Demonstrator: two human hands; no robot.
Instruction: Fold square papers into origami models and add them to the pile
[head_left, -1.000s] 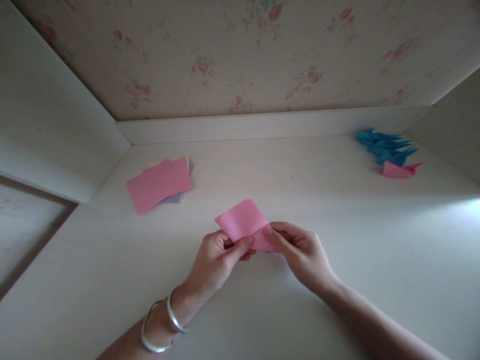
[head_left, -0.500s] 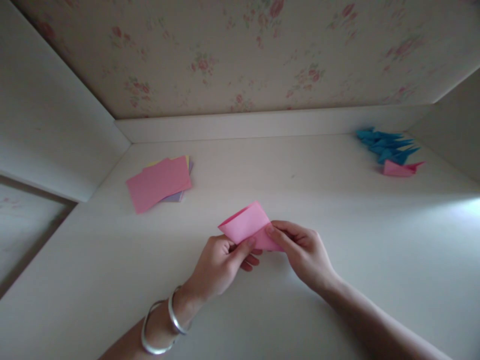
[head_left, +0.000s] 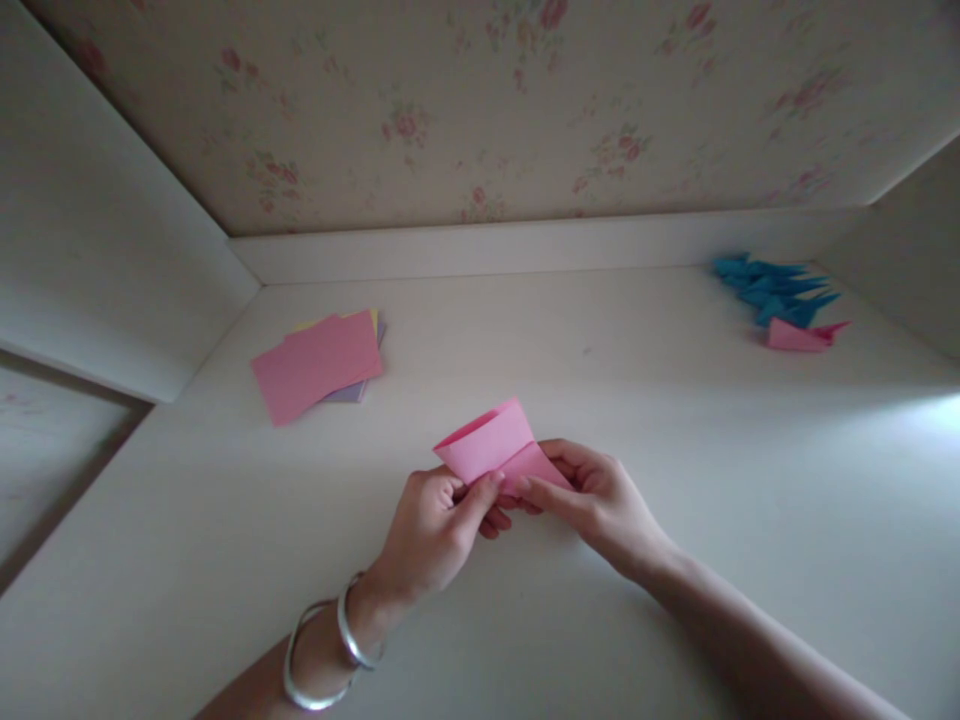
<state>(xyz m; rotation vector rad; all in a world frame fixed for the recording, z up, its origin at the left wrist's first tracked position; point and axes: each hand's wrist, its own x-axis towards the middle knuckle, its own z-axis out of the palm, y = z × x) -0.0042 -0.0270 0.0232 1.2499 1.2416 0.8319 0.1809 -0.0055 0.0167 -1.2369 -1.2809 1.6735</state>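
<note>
A folded piece of pink paper is held between both hands above the white table, with a loop-like opening along its upper left edge. My left hand is closed on its lower left part, thumb on top and fingers underneath. From the right side, my right hand pinches the lower right part, its thumb lying across the near edge close to the left thumb. The fingers beneath the paper are partly hidden.
To the left lies a stack of coloured paper, pink on top with yellow and purple edges showing. Several blue folded paper figures and a pink folded one sit at the back right. A low ledge and papered wall bound the table.
My right thumb has slid left and down along the near edge, towards the left thumb. The crease across the pink paper shows more, and its top opening is a little wider.
</note>
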